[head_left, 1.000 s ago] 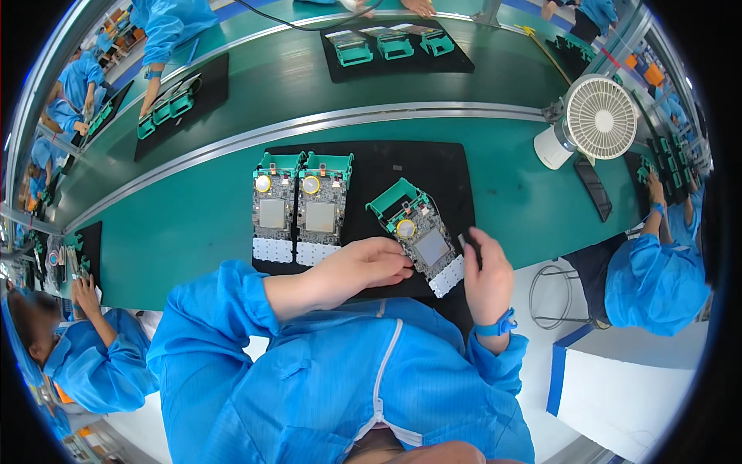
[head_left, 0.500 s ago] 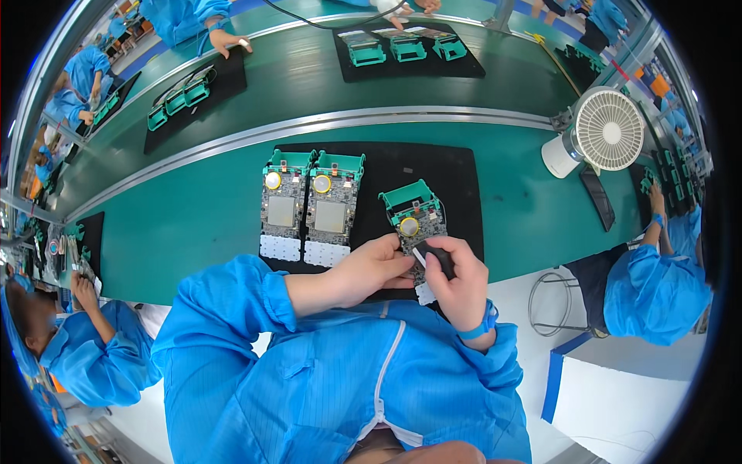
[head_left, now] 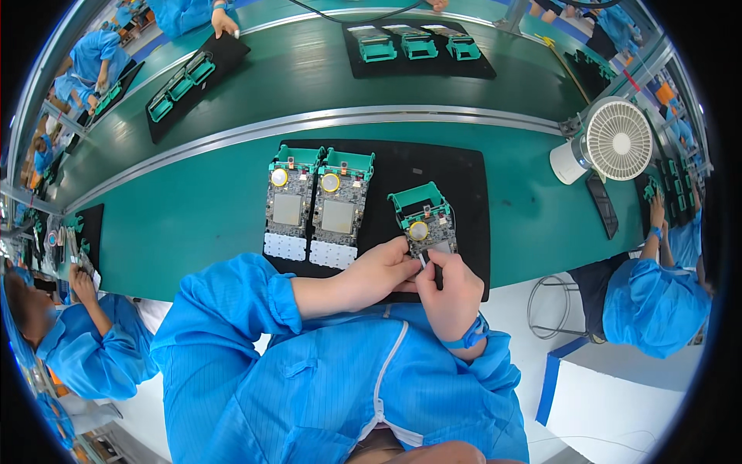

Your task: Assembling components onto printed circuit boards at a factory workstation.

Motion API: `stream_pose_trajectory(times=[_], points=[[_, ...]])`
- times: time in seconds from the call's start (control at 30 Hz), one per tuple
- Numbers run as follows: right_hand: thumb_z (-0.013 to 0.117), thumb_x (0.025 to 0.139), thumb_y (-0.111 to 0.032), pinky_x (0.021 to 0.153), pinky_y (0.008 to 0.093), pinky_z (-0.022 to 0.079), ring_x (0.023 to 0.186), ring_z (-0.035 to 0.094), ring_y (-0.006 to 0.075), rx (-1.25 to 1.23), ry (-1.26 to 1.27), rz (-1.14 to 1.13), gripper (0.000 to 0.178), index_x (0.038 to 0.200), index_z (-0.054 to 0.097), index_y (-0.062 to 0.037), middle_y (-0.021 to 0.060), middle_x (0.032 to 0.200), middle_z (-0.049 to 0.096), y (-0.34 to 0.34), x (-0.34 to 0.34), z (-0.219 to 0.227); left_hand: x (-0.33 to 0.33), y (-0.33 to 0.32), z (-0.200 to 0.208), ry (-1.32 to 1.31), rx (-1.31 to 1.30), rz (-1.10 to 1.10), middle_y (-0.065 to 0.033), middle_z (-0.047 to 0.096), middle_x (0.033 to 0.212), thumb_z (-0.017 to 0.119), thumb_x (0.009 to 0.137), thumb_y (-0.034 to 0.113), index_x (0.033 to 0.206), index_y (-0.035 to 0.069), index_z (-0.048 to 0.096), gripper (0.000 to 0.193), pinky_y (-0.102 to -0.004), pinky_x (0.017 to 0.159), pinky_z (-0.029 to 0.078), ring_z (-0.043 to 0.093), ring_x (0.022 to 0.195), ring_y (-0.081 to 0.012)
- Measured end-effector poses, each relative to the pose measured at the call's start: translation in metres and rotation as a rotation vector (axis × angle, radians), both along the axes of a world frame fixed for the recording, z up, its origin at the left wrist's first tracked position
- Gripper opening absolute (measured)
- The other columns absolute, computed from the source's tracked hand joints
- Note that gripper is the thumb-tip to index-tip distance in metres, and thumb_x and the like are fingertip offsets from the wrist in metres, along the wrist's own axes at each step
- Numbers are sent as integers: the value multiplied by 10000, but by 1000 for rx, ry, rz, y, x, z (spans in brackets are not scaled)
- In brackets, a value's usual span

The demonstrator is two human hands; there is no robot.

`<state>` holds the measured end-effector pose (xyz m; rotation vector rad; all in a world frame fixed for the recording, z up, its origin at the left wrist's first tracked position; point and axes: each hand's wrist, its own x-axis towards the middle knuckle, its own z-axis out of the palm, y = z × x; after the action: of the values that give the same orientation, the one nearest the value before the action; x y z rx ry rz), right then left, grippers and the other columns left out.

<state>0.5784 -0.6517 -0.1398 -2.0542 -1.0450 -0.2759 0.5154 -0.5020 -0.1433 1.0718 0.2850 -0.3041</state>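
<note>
A long green workbench [head_left: 193,216] is shown, curved by the lens, with a black mat [head_left: 464,178] laid on it before the person. On the mat, two circuit boards in green frames [head_left: 315,205] are set side by side, touching, each marked by a round yellow disc near the top and a pale key panel at the bottom. A third circuit board [head_left: 423,220], with the same green frame and yellow disc, is placed to their right, tilted, and its lower part is hidden by the hands. The left hand [head_left: 379,274] is laid on the board's lower edge, fingers curled; its grip cannot be told. The right hand [head_left: 448,290] is closed around a small dark tool [head_left: 437,272], mostly covered. A white round fan [head_left: 610,143] is seen at the right.
</note>
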Motion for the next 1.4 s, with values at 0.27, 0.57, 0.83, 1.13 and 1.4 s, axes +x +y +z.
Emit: stream_pose_trajectory(times=[0.27, 0.57, 0.83, 1.13, 1.4], points=[[669, 813, 0, 555, 343, 532, 626, 663, 277, -15, 34, -29, 196, 993, 597, -24, 144, 763, 650, -5, -3, -4, 1, -3, 0, -9, 148, 3, -87, 630, 1056, 457, 1027, 112, 1251, 5, 444, 249, -253, 825, 550, 633, 957, -119], [686, 815, -20, 763, 390, 518, 876, 620, 320, -183, 219, 165, 256, 1064, 625, -20, 143, 945, 643, -32, 20, 27, -4, 21, -2, 27, 271, -39, -112, 637, 1065, 499, 1010, 173, 1206, -16, 468, 274, -308, 837, 570, 655, 989, -179], [668, 674, 35, 840, 395, 482, 932, 585, 286, -185, -146, 447, 316, 980, 653, -41, 92, 960, 621, -24, 28, 20, -3, 18, -9, 9, 377, -47, -126, 634, 1079, 464, 1020, 154, 1206, -16, 471, 252, -308, 831, 571, 656, 979, -178], [709, 714, 45, 755, 375, 510, 859, 597, 291, -164, -55, 444, 234, 933, 653, -15, 110, 886, 625, -23, 34, 25, -6, 13, -13, -33, 280, 4, -129, 621, 1096, 444, 1023, 139, 1213, -5, 458, 239, -313, 836, 557, 646, 962, -173], [663, 720, 2, 789, 385, 518, 884, 603, 289, -195, -141, 570, 273, 992, 645, -17, 108, 912, 615, -22, 27, 11, -7, 8, -25, -93, 421, 39, -131, 634, 949, 484, 1005, 156, 1178, -26, 457, 253, -319, 730, 543, 642, 807, -179]])
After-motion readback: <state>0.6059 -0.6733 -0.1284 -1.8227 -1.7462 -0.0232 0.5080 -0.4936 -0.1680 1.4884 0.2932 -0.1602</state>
